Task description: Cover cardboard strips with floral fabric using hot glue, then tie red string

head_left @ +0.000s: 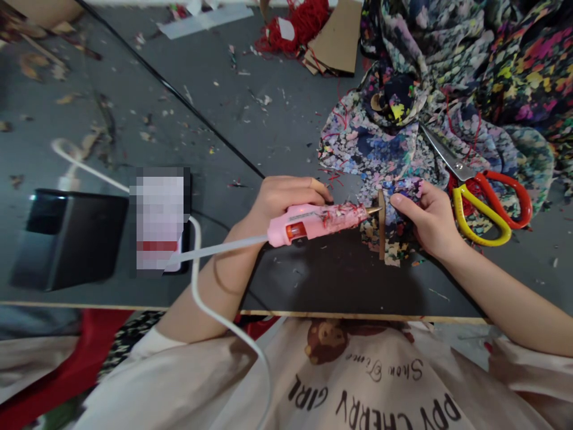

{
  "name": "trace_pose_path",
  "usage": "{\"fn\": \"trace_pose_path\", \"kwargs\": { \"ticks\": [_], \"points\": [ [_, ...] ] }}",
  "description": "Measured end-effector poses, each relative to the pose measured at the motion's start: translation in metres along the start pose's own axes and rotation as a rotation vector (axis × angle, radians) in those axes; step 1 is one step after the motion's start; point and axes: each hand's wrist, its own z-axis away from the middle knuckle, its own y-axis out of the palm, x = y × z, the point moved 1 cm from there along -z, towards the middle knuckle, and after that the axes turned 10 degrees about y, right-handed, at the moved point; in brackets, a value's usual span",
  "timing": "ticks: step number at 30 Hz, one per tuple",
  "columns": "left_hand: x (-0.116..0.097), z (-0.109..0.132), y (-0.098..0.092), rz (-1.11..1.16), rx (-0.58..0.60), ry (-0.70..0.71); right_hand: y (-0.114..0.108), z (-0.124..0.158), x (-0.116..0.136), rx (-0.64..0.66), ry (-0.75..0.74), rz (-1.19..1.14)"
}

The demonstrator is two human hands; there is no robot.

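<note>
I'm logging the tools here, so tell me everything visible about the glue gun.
The glue gun is pink and looks plastic, with an orange part in a side opening. Reddish strands cling to its front. A whitish glue stick juts from its back; its metal tip points right, at a brown strip; contact is unclear. The left hand holds it over the table. No handle shows.

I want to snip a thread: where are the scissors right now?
In the head view, the scissors lie toward the right, partly on the floral fabric, just right of the right hand.
</note>
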Motion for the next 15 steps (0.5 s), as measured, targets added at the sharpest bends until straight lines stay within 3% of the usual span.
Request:
{"fn": "trace_pose_path", "kwargs": {
  "ticks": [6,15],
  "points": [
    [-0.0007,0.001,-0.0005,0.02,-0.058,-0.059,0.001,-0.0006,-0.0002,-0.026,-0.036,-0.053],
    [-0.0021,0.0011,0.0002,-0.003,-0.101,-0.095,0.0002,0.0008,0.0071,-0.005,-0.063,0.081]
  ]
}}
